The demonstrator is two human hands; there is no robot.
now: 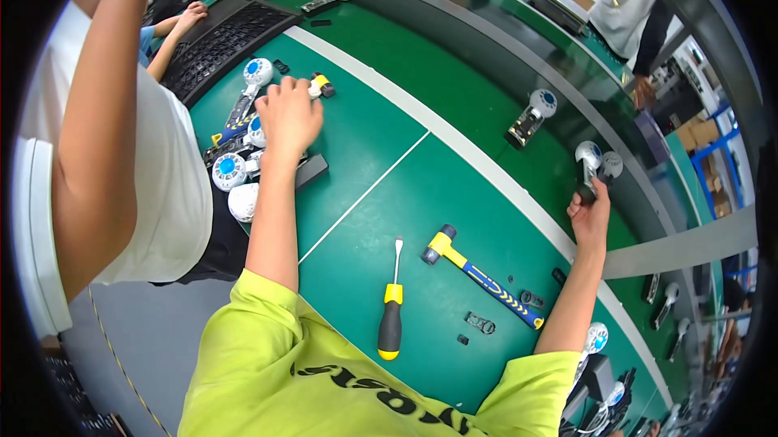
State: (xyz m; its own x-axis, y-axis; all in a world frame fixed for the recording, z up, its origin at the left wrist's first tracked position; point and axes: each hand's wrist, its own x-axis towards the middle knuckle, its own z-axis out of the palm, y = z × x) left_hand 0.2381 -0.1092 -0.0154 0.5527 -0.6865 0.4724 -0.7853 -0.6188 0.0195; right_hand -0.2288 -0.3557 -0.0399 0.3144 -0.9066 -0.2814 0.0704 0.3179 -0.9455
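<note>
Right hand (590, 214) pinches white-headed device (587, 171) by its dark end; looks light, stiff, likely slick, best held there. Left hand (290, 119) half-curled above tabletop (356, 153), beside similar units (229, 171); can't tell if gripping.

Screwdriver (391, 319) on tbl (356, 230); from it, hammer (486, 281) at 2 o'clock, ring part (480, 323) at 3; L hand (290, 117) at 11, by clustered devices (230, 171); R hand (592, 212) approx 2, at paired devices (589, 155); lone device (531, 117) on belt (454, 109), 1 o'clock.
</note>
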